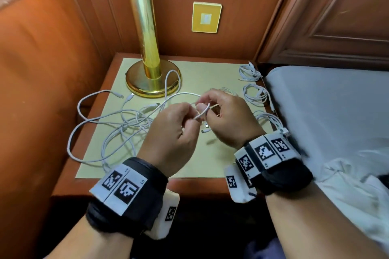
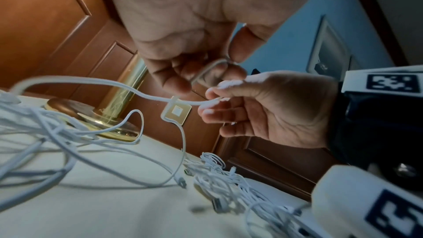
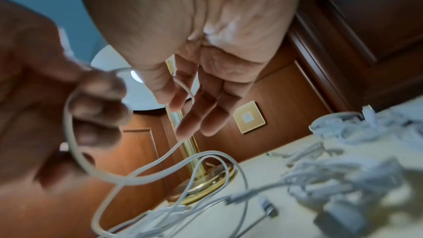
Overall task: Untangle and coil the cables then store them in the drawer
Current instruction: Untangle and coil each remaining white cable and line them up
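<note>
Both grips meet at frame center: the left hand (image 1: 170, 132) pinches a white cable (image 1: 185, 95) and the right hand (image 1: 228, 118) holds its small loop around a finger. At far left stands an orange padded wall (image 1: 42, 59). Next, tangled cables (image 1: 117, 126) sprawl over the counter (image 1: 189, 164), a wooden nightstand under a pale mat. A brass lamp (image 1: 148, 65) rises at upper center, beside a gold wall plate (image 1: 206, 17). Three coiled cables (image 1: 254, 93) line the mat's right edge. A white bed (image 1: 328, 111) fills the right.
</note>
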